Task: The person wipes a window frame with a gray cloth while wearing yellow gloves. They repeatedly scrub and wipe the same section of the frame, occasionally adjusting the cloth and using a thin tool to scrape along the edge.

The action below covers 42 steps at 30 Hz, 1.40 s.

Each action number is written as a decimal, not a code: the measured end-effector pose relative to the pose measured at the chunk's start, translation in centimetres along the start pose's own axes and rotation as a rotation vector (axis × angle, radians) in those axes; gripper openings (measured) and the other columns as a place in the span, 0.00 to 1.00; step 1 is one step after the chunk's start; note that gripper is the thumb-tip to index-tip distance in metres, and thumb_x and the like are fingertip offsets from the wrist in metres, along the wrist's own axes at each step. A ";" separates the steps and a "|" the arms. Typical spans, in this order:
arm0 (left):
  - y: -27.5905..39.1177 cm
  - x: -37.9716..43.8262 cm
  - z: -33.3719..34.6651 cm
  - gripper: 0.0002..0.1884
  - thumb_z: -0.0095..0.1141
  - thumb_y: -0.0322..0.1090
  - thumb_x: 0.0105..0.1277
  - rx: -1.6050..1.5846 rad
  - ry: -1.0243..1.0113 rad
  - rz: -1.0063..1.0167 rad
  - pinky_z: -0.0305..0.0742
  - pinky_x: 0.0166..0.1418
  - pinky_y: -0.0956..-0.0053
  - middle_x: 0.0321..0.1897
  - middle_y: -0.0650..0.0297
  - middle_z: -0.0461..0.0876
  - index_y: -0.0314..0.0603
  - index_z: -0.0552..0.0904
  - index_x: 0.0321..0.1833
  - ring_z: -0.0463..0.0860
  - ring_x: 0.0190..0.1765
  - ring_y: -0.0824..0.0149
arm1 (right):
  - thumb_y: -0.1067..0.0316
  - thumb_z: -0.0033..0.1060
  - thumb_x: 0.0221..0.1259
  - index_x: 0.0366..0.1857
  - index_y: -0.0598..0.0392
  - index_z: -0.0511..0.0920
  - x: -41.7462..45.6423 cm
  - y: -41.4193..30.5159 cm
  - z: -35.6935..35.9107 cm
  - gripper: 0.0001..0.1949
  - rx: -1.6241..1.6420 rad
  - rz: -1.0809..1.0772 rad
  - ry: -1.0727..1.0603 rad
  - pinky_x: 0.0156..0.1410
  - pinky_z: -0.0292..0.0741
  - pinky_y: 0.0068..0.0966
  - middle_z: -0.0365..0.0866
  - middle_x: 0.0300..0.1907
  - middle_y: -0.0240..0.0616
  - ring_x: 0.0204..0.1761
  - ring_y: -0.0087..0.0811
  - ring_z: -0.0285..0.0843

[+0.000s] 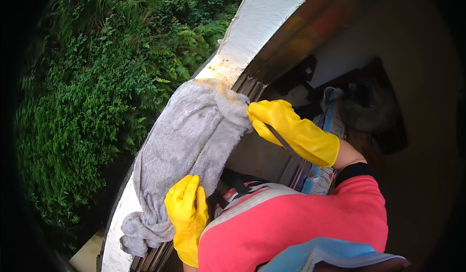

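Note:
A grey terry towel [189, 137] lies spread over a white ledge [255, 21], with orange-brown specks along its upper edge. In a yellow rubber glove, my right hand [291, 130] has its fingers closed on the towel's upper right edge; a dark, narrow strip shows below this hand, and what it is I cannot tell. My left hand [187, 213], gloved the same way, rests at the towel's lower right side with its fingers bent. Whether these fingers grip the cloth is hidden. The towel's lower end is bunched and hangs at the left of this hand.
Dense green shrubs and ferns [109, 82] grow beyond the ledge's outer edge. Brown grooved frame pieces [251, 86] run along its inner side. Rust-coloured stains mark the ledge above the towel. In the dim room at the right are patterned fabric [327, 177] and dark furniture.

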<state>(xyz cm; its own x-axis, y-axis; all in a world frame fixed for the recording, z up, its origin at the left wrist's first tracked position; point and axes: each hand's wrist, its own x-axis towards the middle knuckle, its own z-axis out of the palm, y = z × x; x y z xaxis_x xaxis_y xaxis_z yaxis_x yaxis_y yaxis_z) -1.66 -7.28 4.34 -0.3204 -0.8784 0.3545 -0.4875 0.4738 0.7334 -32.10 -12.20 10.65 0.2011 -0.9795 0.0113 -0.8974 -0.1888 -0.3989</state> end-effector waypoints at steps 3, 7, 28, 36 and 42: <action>-0.1 -0.5 -0.2 0.17 0.66 0.17 0.58 0.024 -0.005 -0.022 0.78 0.54 0.60 0.47 0.52 0.86 0.37 0.85 0.51 0.85 0.48 0.49 | 0.66 0.62 0.56 0.26 0.51 0.76 2.2 3.1 0.3 0.06 -0.386 0.065 0.158 0.36 0.75 0.46 0.82 0.26 0.47 0.31 0.51 0.83; 0.0 -0.4 0.0 0.17 0.67 0.19 0.58 0.020 0.004 -0.015 0.78 0.53 0.59 0.46 0.52 0.86 0.38 0.86 0.51 0.85 0.47 0.49 | 0.64 0.55 0.63 0.29 0.55 0.78 3.7 4.4 -0.8 0.08 0.109 0.315 0.239 0.31 0.73 0.40 0.80 0.26 0.49 0.26 0.47 0.80; -0.2 -0.1 0.2 0.16 0.66 0.21 0.59 0.040 -0.002 0.016 0.78 0.50 0.57 0.46 0.52 0.86 0.38 0.85 0.51 0.85 0.45 0.48 | 0.76 0.52 0.62 0.33 0.61 0.80 -4.2 -1.6 -1.8 0.05 0.437 0.007 0.053 0.34 0.75 0.26 0.81 0.29 0.40 0.28 0.33 0.81; 0.0 -0.1 0.1 0.16 0.66 0.21 0.59 0.046 0.004 0.009 0.78 0.51 0.58 0.45 0.52 0.86 0.38 0.86 0.51 0.85 0.45 0.48 | 0.68 0.64 0.49 0.33 0.51 0.75 -2.0 1.9 1.3 0.08 -0.315 -0.020 0.187 0.36 0.75 0.45 0.78 0.29 0.44 0.32 0.49 0.81; -0.1 -0.1 0.1 0.16 0.66 0.22 0.59 0.042 0.002 0.008 0.79 0.51 0.57 0.46 0.52 0.86 0.38 0.85 0.52 0.85 0.46 0.49 | 0.72 0.63 0.51 0.33 0.52 0.78 -2.4 0.7 -0.5 0.07 -0.099 -0.085 0.361 0.36 0.77 0.38 0.80 0.29 0.42 0.31 0.47 0.82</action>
<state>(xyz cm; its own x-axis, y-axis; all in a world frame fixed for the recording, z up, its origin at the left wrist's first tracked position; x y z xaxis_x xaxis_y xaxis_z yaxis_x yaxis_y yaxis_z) -1.70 -7.27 4.15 -0.3225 -0.8749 0.3614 -0.5187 0.4827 0.7057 -33.42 -10.04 10.79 0.1405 -0.9184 0.3698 -0.9206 -0.2587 -0.2926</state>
